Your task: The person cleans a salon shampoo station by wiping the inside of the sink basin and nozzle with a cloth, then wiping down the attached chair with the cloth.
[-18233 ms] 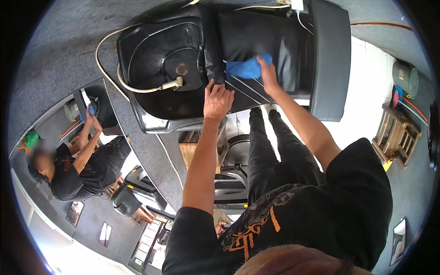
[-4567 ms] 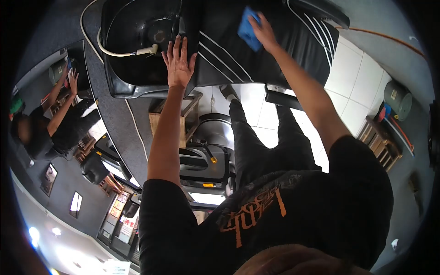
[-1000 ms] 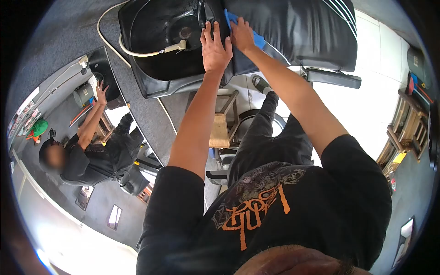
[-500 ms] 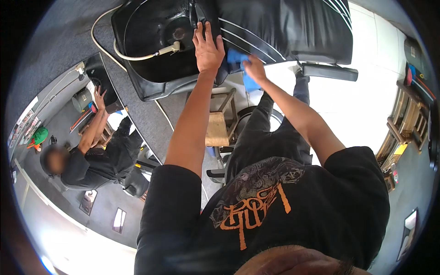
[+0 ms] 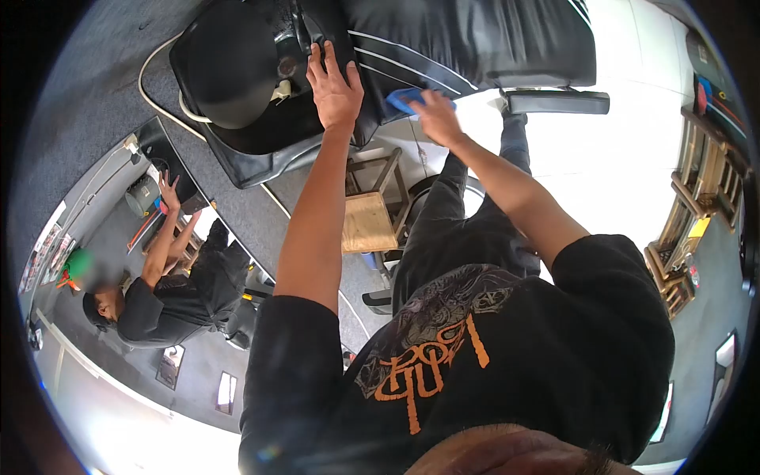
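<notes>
My left hand (image 5: 337, 93) rests with fingers outstretched on the near side of a black salon wash basin (image 5: 277, 162), close to its black tap (image 5: 300, 28). It holds nothing. My right hand (image 5: 439, 120) grips a blue cloth (image 5: 404, 100) against the lower edge of the black padded chair (image 5: 475, 39) with white piping; the hand is slightly blurred. Inside the basin, the cream spray head (image 5: 281, 91) shows only partly. A dark round patch hides much of the bowl and most of the hose there.
Below the basin stands a wooden stool (image 5: 369, 223). The chair's black footrest (image 5: 558, 102) juts out at right. A cream hose (image 5: 144, 79) runs along the grey wall. On the left, a large mirror (image 5: 150, 237) reflects a person. Wooden furniture (image 5: 687, 207) stands at far right.
The view has shifted, so basin and chair sit further left and higher. My right hand has moved with the cloth along the chair's edge; less cloth hangs down. A dark patch now covers the bowl.
</notes>
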A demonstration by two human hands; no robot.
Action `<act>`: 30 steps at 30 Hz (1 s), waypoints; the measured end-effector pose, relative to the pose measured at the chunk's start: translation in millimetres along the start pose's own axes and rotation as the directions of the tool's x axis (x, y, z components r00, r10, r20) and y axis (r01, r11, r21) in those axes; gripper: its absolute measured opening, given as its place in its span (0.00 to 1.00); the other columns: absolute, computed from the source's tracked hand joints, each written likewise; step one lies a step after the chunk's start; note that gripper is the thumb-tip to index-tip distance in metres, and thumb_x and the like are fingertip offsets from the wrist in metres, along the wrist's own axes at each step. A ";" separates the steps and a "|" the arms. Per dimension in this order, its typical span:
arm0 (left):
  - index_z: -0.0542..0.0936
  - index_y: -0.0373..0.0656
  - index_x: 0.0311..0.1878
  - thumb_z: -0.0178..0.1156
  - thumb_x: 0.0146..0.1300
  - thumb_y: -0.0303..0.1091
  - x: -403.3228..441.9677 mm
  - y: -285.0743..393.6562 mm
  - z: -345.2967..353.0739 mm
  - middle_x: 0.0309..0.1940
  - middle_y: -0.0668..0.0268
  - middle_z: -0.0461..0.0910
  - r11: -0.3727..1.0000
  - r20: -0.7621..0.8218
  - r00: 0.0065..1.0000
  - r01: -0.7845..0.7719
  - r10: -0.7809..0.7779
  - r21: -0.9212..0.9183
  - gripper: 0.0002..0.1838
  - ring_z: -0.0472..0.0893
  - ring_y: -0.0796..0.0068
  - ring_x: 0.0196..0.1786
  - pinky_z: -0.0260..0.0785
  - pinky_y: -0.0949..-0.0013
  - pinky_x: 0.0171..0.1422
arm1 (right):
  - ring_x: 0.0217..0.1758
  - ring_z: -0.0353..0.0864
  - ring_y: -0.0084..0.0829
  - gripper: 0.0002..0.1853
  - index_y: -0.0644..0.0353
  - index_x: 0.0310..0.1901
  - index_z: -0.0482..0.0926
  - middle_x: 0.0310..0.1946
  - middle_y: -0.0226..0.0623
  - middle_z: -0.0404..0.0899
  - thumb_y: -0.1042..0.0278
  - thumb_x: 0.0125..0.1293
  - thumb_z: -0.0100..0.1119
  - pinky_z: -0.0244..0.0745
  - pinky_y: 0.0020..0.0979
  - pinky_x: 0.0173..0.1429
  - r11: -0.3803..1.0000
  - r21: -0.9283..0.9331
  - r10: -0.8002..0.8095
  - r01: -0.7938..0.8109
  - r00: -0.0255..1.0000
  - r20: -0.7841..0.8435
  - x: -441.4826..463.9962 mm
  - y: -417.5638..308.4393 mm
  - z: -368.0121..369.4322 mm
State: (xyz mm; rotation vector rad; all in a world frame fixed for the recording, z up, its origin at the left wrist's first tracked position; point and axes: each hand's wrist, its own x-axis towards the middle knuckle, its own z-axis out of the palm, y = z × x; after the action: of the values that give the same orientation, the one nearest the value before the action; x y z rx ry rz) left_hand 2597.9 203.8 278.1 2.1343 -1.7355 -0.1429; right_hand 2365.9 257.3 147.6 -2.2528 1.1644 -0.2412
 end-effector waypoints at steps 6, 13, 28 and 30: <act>0.67 0.38 0.76 0.59 0.72 0.38 0.8 1.8 -2.9 0.75 0.43 0.63 1.000 0.012 1.000 0.010 -0.010 0.004 0.32 0.66 0.36 0.73 0.65 0.45 0.76 | 0.54 0.78 0.50 0.27 0.36 0.63 0.74 0.52 0.42 0.71 0.71 0.63 0.63 0.81 0.51 0.54 0.934 0.011 0.356 -0.358 0.926 -0.127 -1.3 75.4 -16.6; 0.68 0.39 0.76 0.60 0.74 0.39 3.1 5.1 -5.3 0.73 0.42 0.66 1.000 -0.031 0.999 -0.029 0.029 -0.007 0.31 0.68 0.34 0.71 0.64 0.42 0.74 | 0.51 0.75 0.59 0.25 0.51 0.58 0.75 0.48 0.56 0.71 0.75 0.57 0.61 0.74 0.55 0.50 0.762 0.194 0.645 -0.618 0.700 -0.306 26.2 -30.1 31.0; 0.66 0.40 0.78 0.57 0.76 0.39 2.3 10.1 -9.4 0.76 0.44 0.63 1.000 0.005 1.000 -0.006 0.006 0.001 0.31 0.67 0.34 0.73 0.62 0.42 0.77 | 0.60 0.75 0.51 0.23 0.39 0.58 0.79 0.53 0.45 0.70 0.72 0.61 0.63 0.77 0.53 0.58 0.921 -0.003 0.383 -0.389 0.909 -0.164 28.1 94.7 -44.6; 0.66 0.40 0.78 0.57 0.76 0.39 3.4 9.8 -8.3 0.76 0.44 0.63 1.000 -0.002 1.000 -0.016 0.016 0.010 0.31 0.67 0.34 0.73 0.62 0.42 0.77 | 0.60 0.74 0.53 0.23 0.41 0.58 0.78 0.54 0.46 0.70 0.71 0.62 0.63 0.77 0.55 0.59 0.775 0.154 0.627 -0.613 0.712 -0.317 37.0 104.8 -39.7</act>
State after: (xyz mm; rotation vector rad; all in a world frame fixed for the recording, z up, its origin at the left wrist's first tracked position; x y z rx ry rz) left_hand 2592.4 200.9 289.7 2.1266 -1.7546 -0.1274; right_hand 2300.1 164.6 115.8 -1.6818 2.0213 -0.3950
